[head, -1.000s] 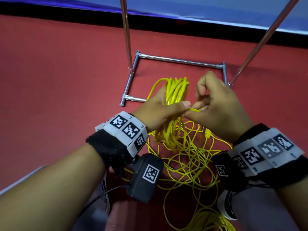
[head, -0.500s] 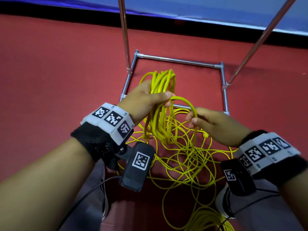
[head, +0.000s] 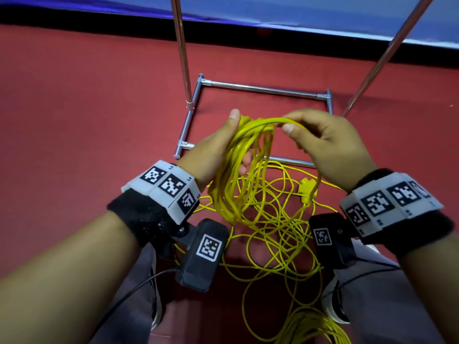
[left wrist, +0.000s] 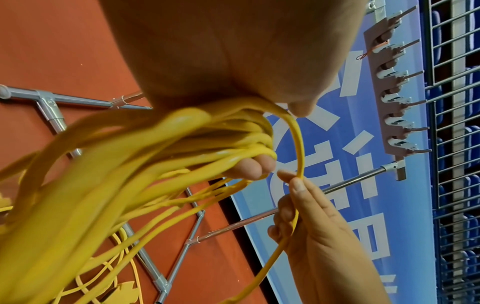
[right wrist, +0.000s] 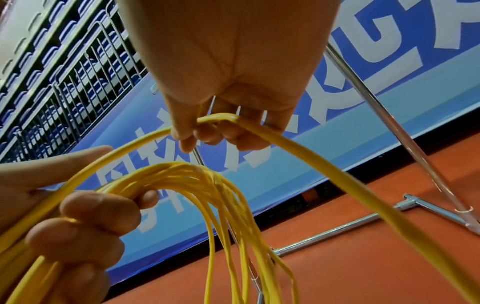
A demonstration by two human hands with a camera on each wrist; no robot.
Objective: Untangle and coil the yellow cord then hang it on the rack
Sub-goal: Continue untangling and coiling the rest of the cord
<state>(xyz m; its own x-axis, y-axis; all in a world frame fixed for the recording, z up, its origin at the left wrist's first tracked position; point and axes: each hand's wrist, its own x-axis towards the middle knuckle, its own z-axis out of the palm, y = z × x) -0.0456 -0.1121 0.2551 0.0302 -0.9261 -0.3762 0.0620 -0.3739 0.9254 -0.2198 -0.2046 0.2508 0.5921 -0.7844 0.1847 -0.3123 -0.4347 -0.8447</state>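
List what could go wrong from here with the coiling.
1. The left hand holds many loops of the yellow cord with its thumb raised; loops may slip off.
2. The right hand feeds from a tangled pile; a snag could jerk the coil.
3. The plug lies in the tangle and may catch.

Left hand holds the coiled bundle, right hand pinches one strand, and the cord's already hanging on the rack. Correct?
Not quite. The left hand does hold the coiled bundle and the right hand pinches one strand, but the cord is not on the rack; loose loops lie on the red floor, per the head view.
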